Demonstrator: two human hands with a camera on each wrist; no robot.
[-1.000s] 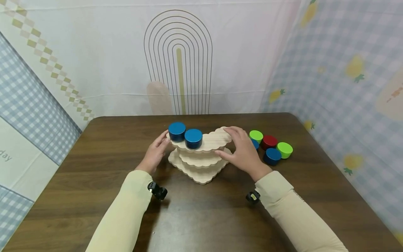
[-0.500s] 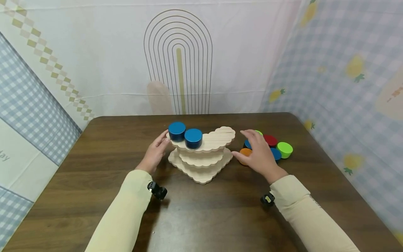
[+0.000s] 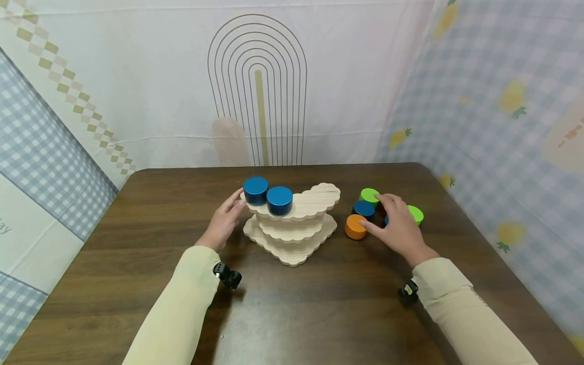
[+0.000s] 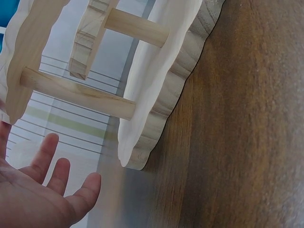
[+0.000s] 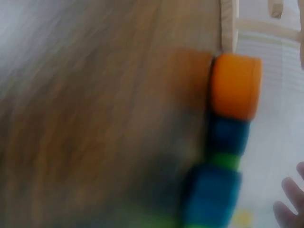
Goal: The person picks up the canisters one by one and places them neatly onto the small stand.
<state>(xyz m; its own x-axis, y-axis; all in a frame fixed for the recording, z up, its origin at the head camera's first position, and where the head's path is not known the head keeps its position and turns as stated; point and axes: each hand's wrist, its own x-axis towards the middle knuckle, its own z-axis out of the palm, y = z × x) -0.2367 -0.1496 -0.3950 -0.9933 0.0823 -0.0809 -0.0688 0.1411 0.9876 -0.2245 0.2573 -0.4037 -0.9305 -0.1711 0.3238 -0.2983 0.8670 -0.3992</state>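
A pale wooden stand of stacked, scalloped-edge boards [image 3: 292, 251] stands mid-table, joined by round dowels [image 4: 78, 92] seen in the left wrist view. Two blue round blocks [image 3: 279, 201] sit on the left half of its top board. At that board's left end my left hand [image 3: 222, 221] touches the edge, the other fingers loosely spread below. My right hand [image 3: 398, 229] hovers over a cluster of round blocks, thumb near the orange block [image 3: 354, 227], fingers apart. The hand hides most of a red and a blue block behind it.
Beside the orange block stand a blue block [image 3: 363, 209] and a green block [image 3: 368, 195]; another green block [image 3: 417, 215] is farther right. The brown table [image 3: 292, 314] ends at the back against a white printed cloth [image 3: 137, 76].
My right hand has left the top board's right end and moved right to over the block cluster, uncovering the orange block. The left hand and the stand have stayed put.
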